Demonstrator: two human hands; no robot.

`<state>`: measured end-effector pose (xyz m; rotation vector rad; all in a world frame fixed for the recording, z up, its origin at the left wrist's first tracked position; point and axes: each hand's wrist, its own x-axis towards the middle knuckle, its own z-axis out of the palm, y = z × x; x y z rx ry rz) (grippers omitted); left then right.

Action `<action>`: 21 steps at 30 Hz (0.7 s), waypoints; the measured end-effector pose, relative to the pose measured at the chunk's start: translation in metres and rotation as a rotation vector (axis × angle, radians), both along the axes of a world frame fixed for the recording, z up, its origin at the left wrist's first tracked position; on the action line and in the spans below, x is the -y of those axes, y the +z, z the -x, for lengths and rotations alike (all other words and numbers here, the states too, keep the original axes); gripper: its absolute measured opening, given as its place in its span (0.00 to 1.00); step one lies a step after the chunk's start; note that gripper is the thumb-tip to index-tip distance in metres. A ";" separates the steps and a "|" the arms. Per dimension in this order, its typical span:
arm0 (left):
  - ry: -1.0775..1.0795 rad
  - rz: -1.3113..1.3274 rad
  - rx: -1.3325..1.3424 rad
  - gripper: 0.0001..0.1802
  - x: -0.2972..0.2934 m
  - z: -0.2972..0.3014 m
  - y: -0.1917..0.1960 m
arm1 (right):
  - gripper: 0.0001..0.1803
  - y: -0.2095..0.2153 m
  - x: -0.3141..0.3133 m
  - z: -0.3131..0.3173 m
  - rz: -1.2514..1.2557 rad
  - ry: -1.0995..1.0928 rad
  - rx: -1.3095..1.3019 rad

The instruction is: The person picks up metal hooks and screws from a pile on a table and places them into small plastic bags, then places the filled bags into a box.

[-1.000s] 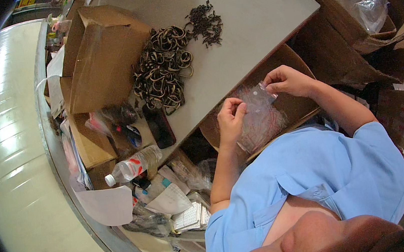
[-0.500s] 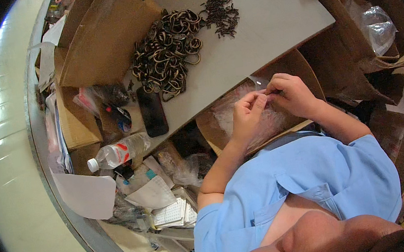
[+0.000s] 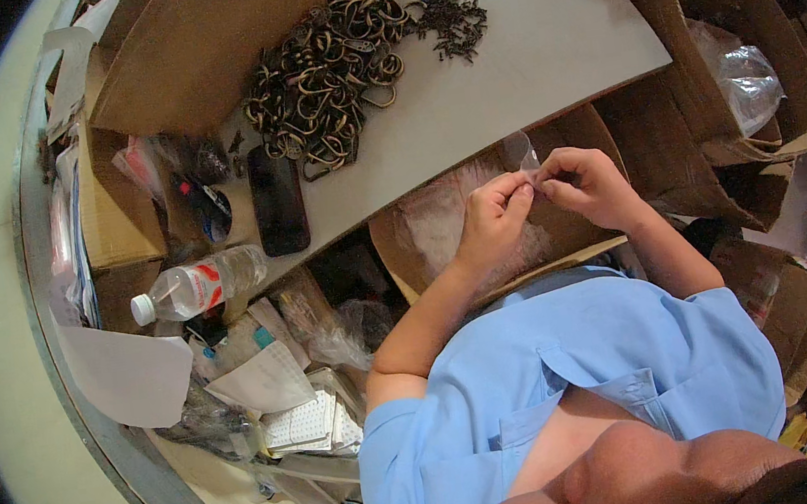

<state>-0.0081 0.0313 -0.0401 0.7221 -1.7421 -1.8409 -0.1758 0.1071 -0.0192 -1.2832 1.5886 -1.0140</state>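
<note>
Right of centre in the frame, a clear plastic bag (image 3: 518, 149) is pinched between the two hands: the left hand (image 3: 496, 218) is closed, thumb pressed to fingers, and the right hand (image 3: 589, 187) is bent in close beside it, fingertips nearly meeting. Which edge of the bag is gripped by each cannot be told, the plastic being so thin. Just below, an open cardboard box (image 3: 392, 258) is set against the blue shirt (image 3: 575, 332), and more clear bags (image 3: 440, 222) are seen lying inside.

Up at top centre, the tabletop (image 3: 549, 43) is loaded with a tangled heap of bronze-coloured metal clips (image 3: 333, 84), with a pile of small dark screw-like pieces (image 3: 454, 19) set just to its right. Below the heap, a black phone (image 3: 278, 202) is laid near the edge; at centre left, a water bottle (image 3: 201, 285) is seen tipped on its side.
</note>
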 end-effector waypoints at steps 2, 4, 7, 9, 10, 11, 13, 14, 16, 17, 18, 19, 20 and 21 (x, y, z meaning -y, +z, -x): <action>-0.007 -0.013 0.006 0.12 0.001 -0.002 -0.001 | 0.09 -0.004 0.000 0.004 -0.045 0.016 0.071; -0.016 -0.025 0.013 0.12 0.001 -0.004 -0.003 | 0.09 -0.005 0.002 0.005 -0.090 0.029 0.144; -0.035 -0.055 0.029 0.12 0.000 -0.005 -0.007 | 0.09 -0.006 0.003 0.005 -0.148 0.016 0.196; -0.019 0.004 0.012 0.13 0.000 -0.005 -0.011 | 0.09 -0.011 0.003 0.006 -0.152 0.013 0.279; -0.020 0.000 0.014 0.13 0.000 -0.005 -0.013 | 0.09 -0.012 0.003 0.005 -0.156 0.012 0.281; -0.021 -0.008 0.028 0.13 0.000 -0.005 -0.015 | 0.09 -0.013 0.003 0.005 -0.144 0.003 0.285; -0.020 -0.020 0.044 0.13 0.000 -0.005 -0.018 | 0.09 -0.014 0.003 0.004 -0.137 -0.004 0.291; -0.026 -0.064 0.039 0.13 0.000 -0.005 -0.019 | 0.09 -0.014 0.004 0.004 -0.138 0.007 0.279; -0.030 -0.116 0.037 0.14 0.001 -0.006 -0.019 | 0.09 -0.014 0.004 0.005 -0.147 0.019 0.269; -0.045 -0.102 0.054 0.14 0.002 -0.006 -0.015 | 0.09 -0.015 0.005 0.005 -0.170 0.020 0.282; -0.059 -0.089 0.072 0.14 0.003 -0.006 -0.014 | 0.08 -0.016 0.005 0.005 -0.193 0.022 0.295; -0.058 -0.094 0.073 0.14 0.003 -0.006 -0.015 | 0.08 -0.016 0.005 0.005 -0.198 0.023 0.297; -0.053 -0.110 0.053 0.14 0.003 -0.005 -0.016 | 0.07 -0.016 0.005 0.004 -0.191 0.029 0.304; -0.049 -0.125 0.033 0.14 0.003 -0.005 -0.018 | 0.05 -0.017 0.006 0.004 -0.184 0.035 0.312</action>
